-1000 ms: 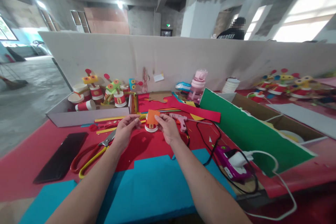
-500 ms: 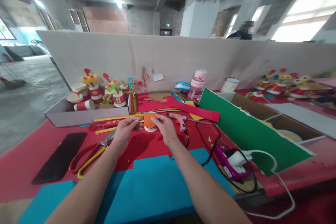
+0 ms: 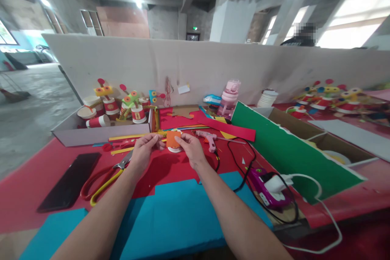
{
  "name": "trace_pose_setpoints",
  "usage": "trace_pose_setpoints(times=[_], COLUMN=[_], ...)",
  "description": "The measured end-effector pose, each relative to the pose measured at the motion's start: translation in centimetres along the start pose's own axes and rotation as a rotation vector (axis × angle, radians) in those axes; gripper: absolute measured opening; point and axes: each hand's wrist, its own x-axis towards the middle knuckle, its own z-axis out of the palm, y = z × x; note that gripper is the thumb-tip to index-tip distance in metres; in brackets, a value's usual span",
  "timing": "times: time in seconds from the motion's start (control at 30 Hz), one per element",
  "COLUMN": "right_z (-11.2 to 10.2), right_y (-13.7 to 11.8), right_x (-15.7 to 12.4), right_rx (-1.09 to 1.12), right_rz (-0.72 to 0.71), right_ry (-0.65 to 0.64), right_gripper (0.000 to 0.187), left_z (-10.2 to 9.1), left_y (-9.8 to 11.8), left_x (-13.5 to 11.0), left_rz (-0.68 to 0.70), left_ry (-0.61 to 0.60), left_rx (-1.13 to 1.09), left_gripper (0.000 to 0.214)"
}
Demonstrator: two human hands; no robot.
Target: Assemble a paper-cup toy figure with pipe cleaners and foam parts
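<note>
My right hand pinches a small orange piece of paper between thumb and fingers. Just behind and below the paper stands a paper cup, mostly hidden, its white rim showing. To the left of the paper, my left hand is closed with thumb and fingertips together; what they hold, if anything, is too small to tell. Scissors with a red and a yellow handle lie beside my left forearm. A pink glue gun rests just right of my right hand.
A white box of paper-cup figures stands back left, a black phone in front. A green-sided box and purple power strip with cables are at right. Blue foam lies under my forearms. A person is behind the partition.
The orange paper has turned slightly in my right hand and now shows a flatter, squarer face. My left hand has shifted a little. The person behind the partition has moved right.
</note>
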Motion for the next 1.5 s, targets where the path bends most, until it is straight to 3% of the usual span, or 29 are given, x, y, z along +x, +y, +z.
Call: trace_pose_setpoints(times=[0.2,0.37,0.43,0.53,0.8,1.0,1.27,1.5], right_z=[-0.1,-0.1,0.0,0.0,0.0,-0.1,0.4,2.0], right_y=[0.1,0.1,0.0,-0.1,0.2,0.5,-0.4,2.3], right_x=[0.0,0.1,0.0,-0.2,-0.4,-0.1,-0.5,-1.3], right_rx=[-0.029,-0.026,-0.021,-0.034,-0.295,-0.244,-0.136,-0.115], right_rz=[0.005,-0.002,0.001,0.007,-0.098,-0.083,-0.069,-0.094], right_ry=[0.0,0.002,-0.009,-0.04,-0.176,-0.118,-0.043,0.042], right_gripper=[0.03,0.029,0.03,0.031,0.029,0.027,0.026,0.028], left_z=[-0.2,-0.3,-0.2,0.1,0.5,-0.1,0.4,1.0], left_y=[0.0,-0.1,0.0,0.1,-0.4,-0.8,0.1,-0.7], left_x=[0.1,0.3,0.2,0.0,-0.1,0.3,-0.1,-1.1], left_rz=[0.027,0.07,0.097,0.081,-0.005,0.016,0.043,0.067], left_ry=[0.007,0.114,0.073,-0.006,0.01,0.017,0.015,0.104], left_rx=[-0.017,0.034,0.013,-0.01,0.092,-0.006,0.162,0.149], left_gripper=[0.029,0.035,0.03,0.045,0.028,0.025,0.029,0.032])
